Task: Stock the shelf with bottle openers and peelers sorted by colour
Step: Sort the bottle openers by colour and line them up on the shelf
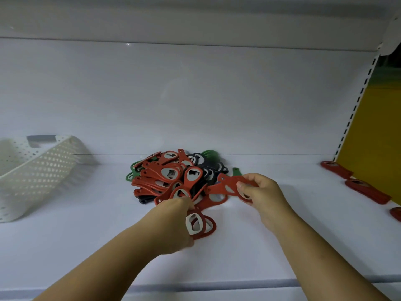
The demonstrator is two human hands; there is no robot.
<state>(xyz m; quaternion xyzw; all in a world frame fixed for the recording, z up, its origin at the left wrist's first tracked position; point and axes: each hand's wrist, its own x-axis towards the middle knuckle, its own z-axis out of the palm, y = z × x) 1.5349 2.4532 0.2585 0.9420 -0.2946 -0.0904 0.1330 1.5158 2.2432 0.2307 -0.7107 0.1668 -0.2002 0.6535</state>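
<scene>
Our left hand (173, 227) grips red openers (200, 227) at the near edge of the central heap of red, dark and green plastic bottle openers (169, 174). Our right hand (262, 192) pinches a red opener (227, 181) beside it. At the left, the white perforated plastic basket (32, 177) holds contents we cannot make out.

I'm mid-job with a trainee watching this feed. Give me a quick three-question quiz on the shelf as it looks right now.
1. True or false: the white basket stands to the left of the mixed pile of openers.
2. The held openers gripped by the right hand are: A green, B red, C dark blue.
3. Fill in: the sorted red rows lie at the ___ end of the shelf, beside the yellow panel.
Key: 1 true; 2 B; 3 right.
</scene>
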